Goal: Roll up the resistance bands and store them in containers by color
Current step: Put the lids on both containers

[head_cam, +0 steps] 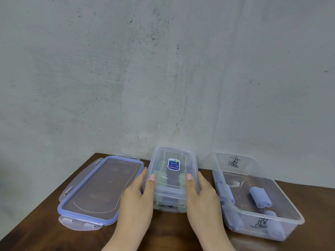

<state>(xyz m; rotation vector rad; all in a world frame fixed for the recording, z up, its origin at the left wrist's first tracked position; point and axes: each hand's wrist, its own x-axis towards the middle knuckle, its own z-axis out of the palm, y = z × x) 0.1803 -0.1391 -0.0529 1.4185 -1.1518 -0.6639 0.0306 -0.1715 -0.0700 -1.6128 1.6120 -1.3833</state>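
A small clear container (172, 178) with its lid on stands at the table's middle, near the wall. Pale green rolled bands (182, 179) show through its lid. My left hand (139, 200) presses against its left side and my right hand (201, 198) against its right side, both thumbs resting on the lid's front edge. To the right stands a larger open clear container (282, 205) with black writing on its walls. It holds several blue rolled bands (260, 197).
A big clear lid with a blue rim (98, 189) lies flat at the left on the dark wooden table (168, 230). A grey concrete wall (163, 69) rises right behind the containers. The table's left edge runs diagonally.
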